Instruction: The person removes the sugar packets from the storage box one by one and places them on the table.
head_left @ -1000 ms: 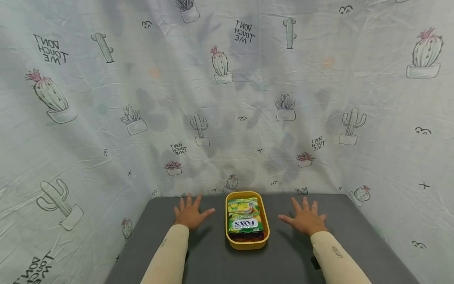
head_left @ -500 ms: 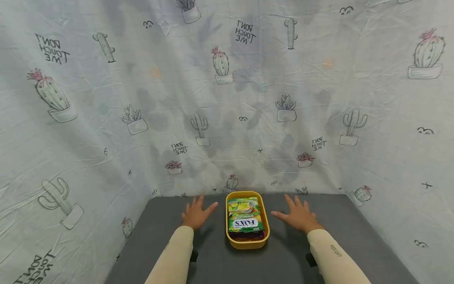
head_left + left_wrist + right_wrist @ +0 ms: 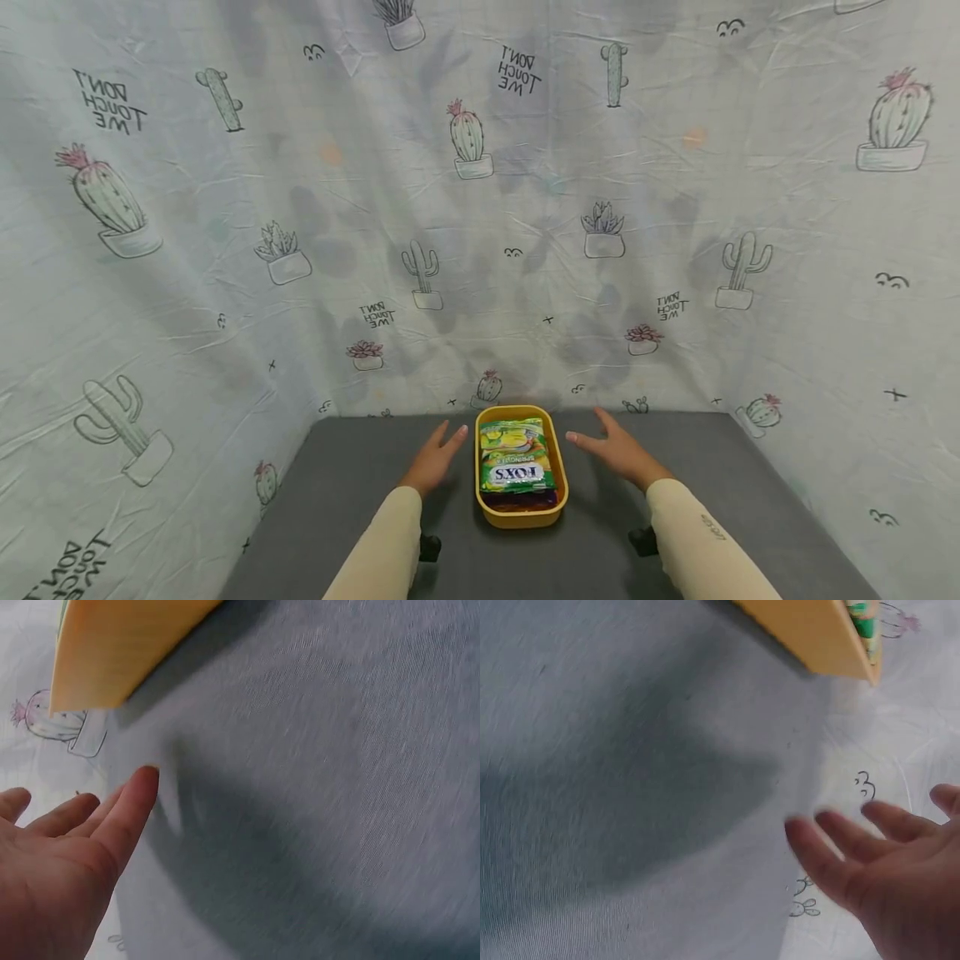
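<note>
A yellow tub (image 3: 522,520) stands on the grey table, its long side running away from me. Inside lies a green and yellow FOX'S packet (image 3: 516,457), upside down from my side. Beneath the packet's near end shows something dark purple and red (image 3: 521,500), too covered to name. My left hand (image 3: 435,459) hovers just left of the tub, fingers straight and palm turned toward it. On the other side my right hand (image 3: 618,452) mirrors it, fingers extended. Both wrist views show a gap between the fingers and the tub wall (image 3: 127,656), so neither hand touches it.
Grey cloth covers the table (image 3: 517,571). White fabric (image 3: 495,208) printed with cacti and mirrored lettering hangs behind and at both sides, meeting the table's far edge close beyond the tub. Dark wrist devices (image 3: 430,548) sit under both sleeves.
Both hands have moved inward toward the tub, the left going right and the right going left. Their spread, palm-down fingers have turned to face the tub. Tub and packet stay put.
</note>
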### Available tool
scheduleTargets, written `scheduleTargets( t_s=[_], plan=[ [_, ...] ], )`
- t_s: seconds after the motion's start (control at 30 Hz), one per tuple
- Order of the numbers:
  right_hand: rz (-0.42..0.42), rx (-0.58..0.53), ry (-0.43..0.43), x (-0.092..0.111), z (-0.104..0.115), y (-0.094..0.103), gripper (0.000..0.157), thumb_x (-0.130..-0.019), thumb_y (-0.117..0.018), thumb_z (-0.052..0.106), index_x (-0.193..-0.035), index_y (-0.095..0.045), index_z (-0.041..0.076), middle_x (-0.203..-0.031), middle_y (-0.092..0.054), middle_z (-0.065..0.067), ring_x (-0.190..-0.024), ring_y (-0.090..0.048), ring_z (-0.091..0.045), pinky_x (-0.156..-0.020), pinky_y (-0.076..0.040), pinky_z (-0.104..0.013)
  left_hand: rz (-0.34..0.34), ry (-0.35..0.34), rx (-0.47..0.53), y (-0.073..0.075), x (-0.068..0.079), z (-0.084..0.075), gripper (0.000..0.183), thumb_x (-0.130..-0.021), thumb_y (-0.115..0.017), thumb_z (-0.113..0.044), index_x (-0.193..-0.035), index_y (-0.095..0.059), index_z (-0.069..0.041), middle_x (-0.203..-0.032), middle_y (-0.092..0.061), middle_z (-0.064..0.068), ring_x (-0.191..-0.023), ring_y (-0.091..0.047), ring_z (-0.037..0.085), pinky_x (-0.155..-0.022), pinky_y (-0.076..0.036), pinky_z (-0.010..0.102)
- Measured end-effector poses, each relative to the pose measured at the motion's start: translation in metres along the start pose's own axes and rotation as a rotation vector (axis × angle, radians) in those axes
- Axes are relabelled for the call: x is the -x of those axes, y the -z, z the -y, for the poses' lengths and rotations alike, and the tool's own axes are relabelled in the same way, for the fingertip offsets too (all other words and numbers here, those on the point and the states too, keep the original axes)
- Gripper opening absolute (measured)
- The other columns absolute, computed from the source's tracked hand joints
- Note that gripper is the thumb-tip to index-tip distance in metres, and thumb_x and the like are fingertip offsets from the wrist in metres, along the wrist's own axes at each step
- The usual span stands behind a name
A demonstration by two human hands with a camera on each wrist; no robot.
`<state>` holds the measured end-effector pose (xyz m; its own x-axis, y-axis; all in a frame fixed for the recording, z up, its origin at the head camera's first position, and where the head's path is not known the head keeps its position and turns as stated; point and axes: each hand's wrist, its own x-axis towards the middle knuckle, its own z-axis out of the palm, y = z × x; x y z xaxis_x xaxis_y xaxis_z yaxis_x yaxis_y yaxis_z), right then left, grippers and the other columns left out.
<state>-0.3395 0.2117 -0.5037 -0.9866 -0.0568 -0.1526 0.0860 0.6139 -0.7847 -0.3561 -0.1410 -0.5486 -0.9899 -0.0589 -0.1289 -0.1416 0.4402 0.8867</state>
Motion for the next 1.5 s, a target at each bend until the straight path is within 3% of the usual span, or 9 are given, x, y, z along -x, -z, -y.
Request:
scheduleTargets(
  t_s=[0.13,0.23,0.47,0.73,1.5],
  plan=[
    [0.031,-0.183,-0.04,0.003,0.007,0.003,0.113,-0.072,-0.064,0.073,-0.154,-0.011,0.016,-0.147,-0.029,-0.028,-0.121,-0.045,-0.045,-0.079,-0.048,-0.058,0.032,0.009,0.075,-0.009,0.002,0.007,0.104,-0.072,-0.051,-0.081,-0.152,-0.029,-0.019,-0.145,-0.036,0.022,-0.119,-0.049,0.044,-0.077,-0.05,0.054],
    [0.043,-0.3,-0.059,0.004,0.011,0.005,0.109,-0.072,-0.067,0.069,-0.153,-0.017,0.017,-0.146,-0.033,-0.024,-0.116,-0.051,-0.041,-0.077,-0.05,-0.055,0.078,-0.002,0.144,-0.015,0.002,0.013,0.092,-0.08,-0.056,-0.07,-0.152,-0.029,-0.018,-0.145,-0.038,0.022,-0.119,-0.048,0.043,-0.074,-0.052,0.051],
    [0.046,-0.45,-0.072,0.001,0.015,0.005,0.102,-0.07,-0.071,0.066,-0.149,-0.027,0.02,-0.139,-0.044,-0.017,-0.108,-0.058,-0.034,-0.076,-0.052,-0.051,0.199,-0.022,0.334,-0.024,0.005,0.017,0.075,-0.091,-0.064,-0.042,-0.151,-0.029,-0.014,-0.14,-0.044,0.02,-0.12,-0.048,0.04,-0.069,-0.053,0.05],
    [0.092,-0.508,-0.056,-0.003,0.019,-0.003,0.089,-0.079,-0.07,0.057,-0.148,-0.031,0.016,-0.134,-0.049,-0.019,-0.104,-0.059,-0.033,-0.076,-0.051,-0.053,0.246,0.017,0.359,-0.029,0.009,0.018,0.061,-0.092,-0.064,-0.029,-0.146,-0.041,-0.013,-0.132,-0.053,0.014,-0.107,-0.058,0.027,-0.064,-0.054,0.047],
    [0.257,-0.559,-0.056,-0.006,0.035,-0.025,0.092,-0.077,-0.067,0.063,-0.144,-0.033,0.011,-0.138,-0.04,-0.027,-0.114,-0.051,-0.045,-0.072,-0.051,-0.058,0.324,0.024,0.41,-0.025,0.012,0.02,0.062,-0.092,-0.064,-0.03,-0.146,-0.04,-0.012,-0.13,-0.053,0.015,-0.111,-0.056,0.031,-0.065,-0.054,0.05]
  ],
)
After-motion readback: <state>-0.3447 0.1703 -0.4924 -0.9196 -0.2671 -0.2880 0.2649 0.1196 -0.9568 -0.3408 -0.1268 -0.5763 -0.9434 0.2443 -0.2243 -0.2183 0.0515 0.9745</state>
